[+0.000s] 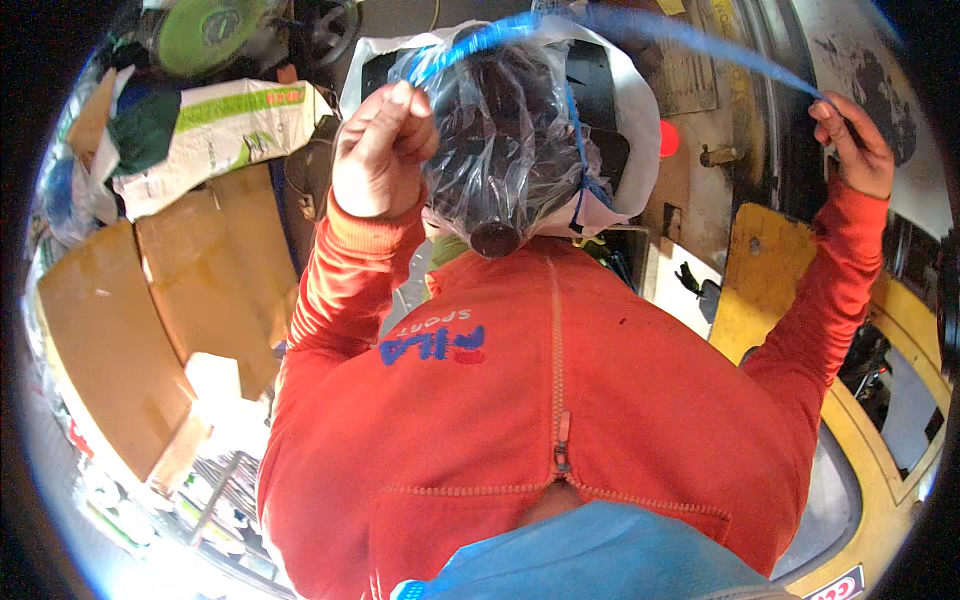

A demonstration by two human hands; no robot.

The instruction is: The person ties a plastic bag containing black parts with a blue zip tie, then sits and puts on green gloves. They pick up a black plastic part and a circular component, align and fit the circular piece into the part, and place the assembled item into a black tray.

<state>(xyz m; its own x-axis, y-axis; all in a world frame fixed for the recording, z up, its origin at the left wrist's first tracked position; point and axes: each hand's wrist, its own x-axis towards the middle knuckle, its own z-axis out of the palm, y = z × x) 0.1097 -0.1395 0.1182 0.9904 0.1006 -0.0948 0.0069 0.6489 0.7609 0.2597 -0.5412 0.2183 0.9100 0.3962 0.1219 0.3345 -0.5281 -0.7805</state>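
Observation:
A blue plastic strip (700,43) arcs across the top of the head view between my raised hands. My left hand (385,150) is closed, pinching the strip near one end. At the far right, my right hand (852,140) pinches it between thumb and fingers. Beneath the arc and between my hands stands a bundle of dark, tube-like pieces in a clear plastic bag (500,140). One round dark end (494,238) points toward me. A white sack (635,110) surrounds the bundle, and a blue tie (592,188) is knotted at its right side.
Brown cardboard sheets (200,290) lean at the left, below a white and green paper sack (235,135). A green disc (205,35) is at the upper left. A yellow metal frame (765,255) stands close to my right arm, and a red round thing (668,138) is beside the white sack.

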